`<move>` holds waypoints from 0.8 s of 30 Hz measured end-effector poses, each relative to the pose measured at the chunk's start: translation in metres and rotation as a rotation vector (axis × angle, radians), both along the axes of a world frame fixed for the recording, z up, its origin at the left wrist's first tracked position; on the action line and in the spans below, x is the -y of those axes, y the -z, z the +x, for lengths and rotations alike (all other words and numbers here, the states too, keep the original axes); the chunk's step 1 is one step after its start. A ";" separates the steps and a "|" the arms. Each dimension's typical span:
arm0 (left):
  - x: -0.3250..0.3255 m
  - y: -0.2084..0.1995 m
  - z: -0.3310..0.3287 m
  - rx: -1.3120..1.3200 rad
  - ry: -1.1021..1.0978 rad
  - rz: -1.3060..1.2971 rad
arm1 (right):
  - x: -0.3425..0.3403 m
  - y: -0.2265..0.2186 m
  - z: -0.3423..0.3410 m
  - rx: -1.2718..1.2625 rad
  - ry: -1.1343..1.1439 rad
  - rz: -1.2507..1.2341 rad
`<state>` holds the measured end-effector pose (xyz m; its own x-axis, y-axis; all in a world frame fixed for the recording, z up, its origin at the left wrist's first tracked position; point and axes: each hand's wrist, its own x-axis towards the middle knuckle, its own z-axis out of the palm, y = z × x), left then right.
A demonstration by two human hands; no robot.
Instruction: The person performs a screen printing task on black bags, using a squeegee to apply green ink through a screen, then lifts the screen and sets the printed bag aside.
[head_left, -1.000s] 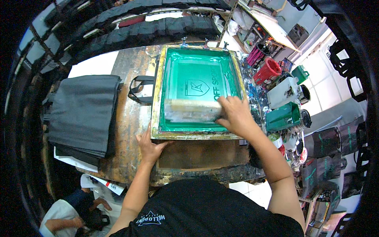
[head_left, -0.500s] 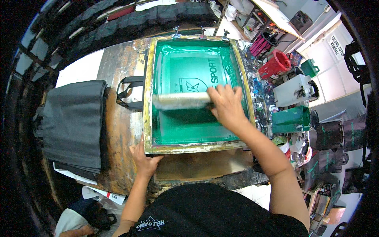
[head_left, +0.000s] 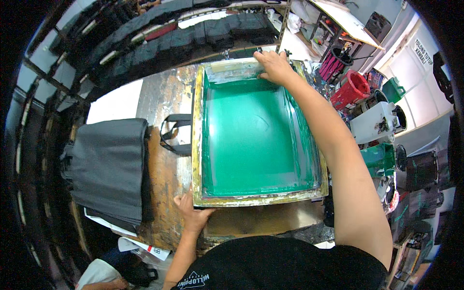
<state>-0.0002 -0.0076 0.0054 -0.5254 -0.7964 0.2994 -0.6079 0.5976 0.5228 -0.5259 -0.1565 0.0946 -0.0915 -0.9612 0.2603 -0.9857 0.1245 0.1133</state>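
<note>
A wooden-edged printing screen lies in front of me, its mesh coated with wet green ink. At its far end, my right hand is closed on a squeegee that spans most of the screen's width. The squeegee's lower edge meets the ink. My left hand grips the near left corner of the screen frame, thumb along the near edge and fingers by the left side. From under the frame's left side sticks out a black bag handle; the rest of that bag is hidden.
A stack of black fabric bags lies on the stained table at left. Ink containers stand along the right, among them a red bucket and a green tub. Metal clamps hold the far edge. Another person shows at lower left.
My right hand has pushed the squeegee from the screen's middle to its far end. Green ink now covers the design that showed before. My left hand stays at the corner.
</note>
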 end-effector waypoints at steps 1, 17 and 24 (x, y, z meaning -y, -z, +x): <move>0.000 -0.002 -0.001 0.054 -0.026 -0.025 | 0.007 -0.006 -0.004 0.054 0.011 0.045; 0.246 -0.098 -0.261 0.035 0.223 -0.548 | -0.007 0.029 0.022 -0.135 0.042 -0.317; 0.278 -0.062 -0.313 0.123 0.066 -0.611 | -0.009 0.022 0.016 -0.121 0.057 -0.197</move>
